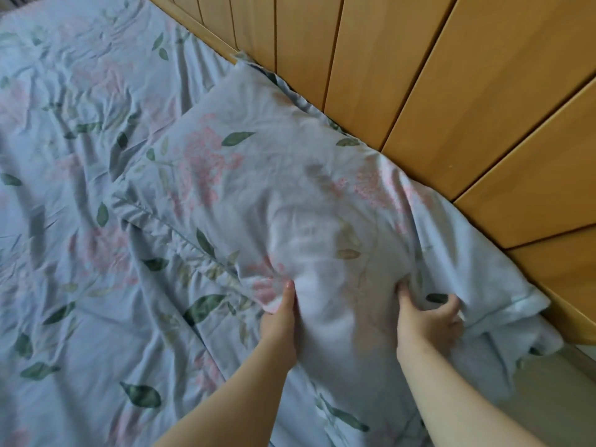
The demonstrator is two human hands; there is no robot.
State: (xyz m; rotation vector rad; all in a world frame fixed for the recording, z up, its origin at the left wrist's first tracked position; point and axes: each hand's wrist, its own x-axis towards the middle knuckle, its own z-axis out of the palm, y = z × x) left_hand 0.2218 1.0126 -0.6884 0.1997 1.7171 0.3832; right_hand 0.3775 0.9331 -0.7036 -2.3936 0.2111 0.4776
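We see one pillow (pixel 258 188) on one bed. The pillow is blue with pink flowers and green leaves. It lies along the edge of the bed, right against the wooden wall (pixel 451 75). Its long side touches the wood. Its far end points to the far corner of the bed, and its near end is close to us.

We count two hands, and both are on the near end of the pillow. The left hand (pixel 279 321) is on the side away from the wall. Its thumb (pixel 288 295) lies flat on top of the cloth. We cannot see its other fingers, because they are tucked under the pillow, so it has the pillow pinched between thumb and fingers. The right hand (pixel 425 321) is on the side by the wall. Its fingers (pixel 451 304) are curled tight into the cloth, and its thumb pushes into the top. The cloth is bunched up and wrinkled around this hand. A loose flap of the pillow cover hangs past it at the edge of the bed.

Under the pillow is one sheet (pixel 80 156). It has the same flowers and leaves as the pillow. It covers the whole bed and has many wrinkles. The wooden wall is made of long yellow boards set side by side.
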